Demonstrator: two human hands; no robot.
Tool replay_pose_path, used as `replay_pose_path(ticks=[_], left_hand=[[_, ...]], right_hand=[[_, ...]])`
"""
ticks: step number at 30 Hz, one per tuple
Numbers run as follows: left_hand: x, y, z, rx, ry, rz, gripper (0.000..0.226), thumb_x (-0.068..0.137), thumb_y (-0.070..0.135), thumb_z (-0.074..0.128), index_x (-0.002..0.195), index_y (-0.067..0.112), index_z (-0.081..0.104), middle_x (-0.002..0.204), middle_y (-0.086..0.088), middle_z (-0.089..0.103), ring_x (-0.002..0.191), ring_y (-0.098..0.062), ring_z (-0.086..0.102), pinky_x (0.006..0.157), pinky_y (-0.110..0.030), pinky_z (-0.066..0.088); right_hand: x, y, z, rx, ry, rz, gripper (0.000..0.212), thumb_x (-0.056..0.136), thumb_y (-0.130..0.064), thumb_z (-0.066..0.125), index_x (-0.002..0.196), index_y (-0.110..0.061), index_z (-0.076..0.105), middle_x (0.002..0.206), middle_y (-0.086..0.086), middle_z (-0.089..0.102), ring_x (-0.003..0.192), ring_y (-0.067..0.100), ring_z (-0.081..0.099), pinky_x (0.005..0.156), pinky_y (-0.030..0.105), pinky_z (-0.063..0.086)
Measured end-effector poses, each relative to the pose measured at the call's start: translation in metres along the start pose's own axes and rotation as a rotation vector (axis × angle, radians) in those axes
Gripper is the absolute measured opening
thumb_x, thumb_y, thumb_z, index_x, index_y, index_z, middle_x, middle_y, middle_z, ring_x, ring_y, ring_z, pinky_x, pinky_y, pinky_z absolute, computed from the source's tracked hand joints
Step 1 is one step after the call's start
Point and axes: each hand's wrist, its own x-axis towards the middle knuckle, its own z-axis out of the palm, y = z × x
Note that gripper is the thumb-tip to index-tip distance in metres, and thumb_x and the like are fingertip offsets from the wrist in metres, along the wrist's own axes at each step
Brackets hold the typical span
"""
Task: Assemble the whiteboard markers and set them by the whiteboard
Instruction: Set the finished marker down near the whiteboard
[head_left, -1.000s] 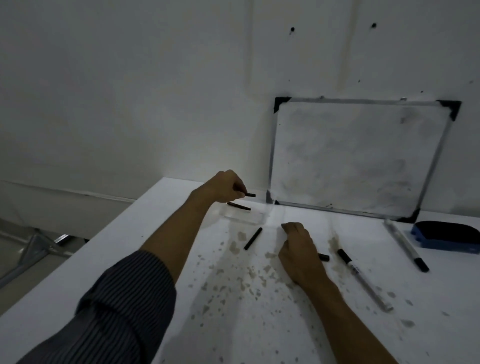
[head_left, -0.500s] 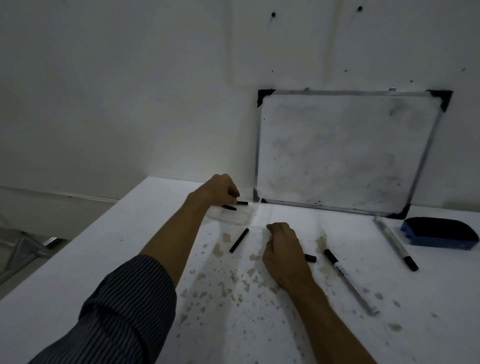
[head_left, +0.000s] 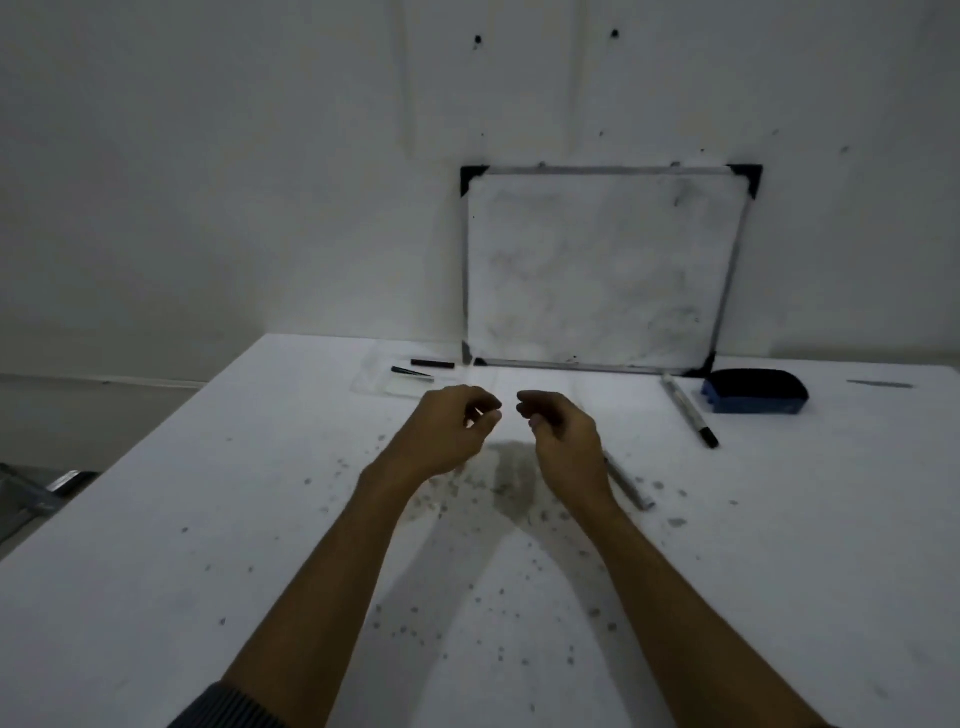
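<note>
The whiteboard (head_left: 597, 270) leans on the wall at the back of the table. My left hand (head_left: 449, 434) and my right hand (head_left: 563, 441) hover side by side above the table's middle, fingers curled, fingertips almost meeting. Whether either holds a small part is hidden by the fingers. A grey marker barrel (head_left: 626, 486) lies partly under my right hand. Another marker with a black tip (head_left: 690, 410) lies by the board's right corner. Two short black marker pieces (head_left: 432, 364) (head_left: 412, 372) rest near the board's left corner, beside a clear plastic sheet (head_left: 384, 384).
A blue and black eraser (head_left: 754, 398) sits right of the board. The white table (head_left: 156, 545) is speckled with dark ink spots, and a grey smear (head_left: 511, 467) lies under my hands. The table's left edge drops to the floor.
My left hand has pulled back from the black pieces by the board's left corner, leaving them there. Both hands have lifted and come together. The loose black rod and cap are out of sight.
</note>
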Motion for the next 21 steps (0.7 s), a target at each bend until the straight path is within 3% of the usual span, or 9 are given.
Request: replay_pose_path(ticks=[2,5,7,9,12,15,17,21], left_hand=[[-0.009,0.012,0.024,-0.014,-0.034,0.019,0.028,0.102,0.030,0.066,0.125,0.017,0.074,0.120,0.000,0.075,0.101,-0.008,0.067,0.089,-0.021,0.052],[-0.021,0.024,0.055,-0.030,-0.058,0.045,0.030,0.103,0.030,0.065,0.128,0.016,0.070,0.127,-0.002,0.069,0.116,-0.014,0.063,0.095,-0.017,0.043],[-0.032,0.027,0.072,-0.069,-0.057,0.050,0.031,0.104,0.028,0.064,0.130,0.013,0.068,0.128,-0.005,0.066,0.120,-0.018,0.061,0.101,-0.026,0.047],[-0.039,0.027,0.082,-0.057,-0.037,0.077,0.034,0.104,0.024,0.064,0.134,0.009,0.065,0.130,-0.010,0.064,0.123,-0.024,0.059,0.108,-0.037,0.047],[-0.044,0.023,0.087,-0.071,-0.007,0.075,0.041,0.104,0.030,0.063,0.141,0.013,0.058,0.137,-0.006,0.060,0.129,-0.019,0.054,0.110,-0.030,0.042],[-0.046,0.020,0.087,-0.092,0.002,0.069,0.044,0.103,0.034,0.063,0.143,0.016,0.056,0.139,-0.001,0.058,0.129,-0.015,0.053,0.108,-0.024,0.039],[-0.047,0.019,0.088,-0.120,0.000,0.066,0.045,0.103,0.034,0.063,0.144,0.018,0.054,0.140,0.001,0.057,0.130,-0.012,0.052,0.112,-0.031,0.043],[-0.046,0.026,0.085,-0.130,0.100,0.145,0.058,0.100,0.038,0.067,0.152,0.019,0.048,0.153,-0.001,0.052,0.140,-0.016,0.047,0.119,-0.034,0.035]], right_hand=[[-0.008,0.002,-0.025,-0.009,0.070,0.058,0.032,0.098,-0.003,0.053,0.113,-0.026,0.071,0.104,-0.011,0.074,0.099,0.002,0.069,0.082,0.013,0.053],[-0.020,0.009,-0.063,-0.169,0.143,0.082,0.024,0.097,-0.010,0.062,0.112,-0.027,0.069,0.108,-0.005,0.072,0.096,0.004,0.066,0.080,0.012,0.050],[-0.029,0.014,-0.083,-0.267,0.169,0.096,0.024,0.094,-0.015,0.067,0.115,-0.025,0.067,0.114,0.000,0.069,0.098,0.011,0.064,0.078,0.014,0.047],[-0.037,0.019,-0.095,-0.406,0.164,0.096,0.032,0.091,-0.026,0.073,0.121,-0.024,0.065,0.121,0.002,0.064,0.108,0.017,0.059,0.090,0.027,0.050],[-0.045,0.026,-0.104,-0.648,0.078,0.163,0.058,0.084,-0.051,0.075,0.132,-0.022,0.060,0.126,0.003,0.059,0.120,0.024,0.052,0.104,0.045,0.045],[-0.047,0.029,-0.105,-0.751,0.046,0.193,0.054,0.084,-0.053,0.074,0.126,-0.020,0.066,0.124,0.007,0.060,0.119,0.026,0.052,0.102,0.042,0.046],[-0.047,0.029,-0.104,-0.738,0.082,0.160,0.039,0.088,-0.045,0.073,0.116,-0.018,0.072,0.117,0.008,0.065,0.112,0.026,0.056,0.097,0.041,0.050],[-0.044,0.023,-0.099,-0.525,0.112,0.126,0.029,0.095,-0.038,0.068,0.115,-0.017,0.072,0.112,0.005,0.069,0.100,0.019,0.064,0.084,0.028,0.052]])
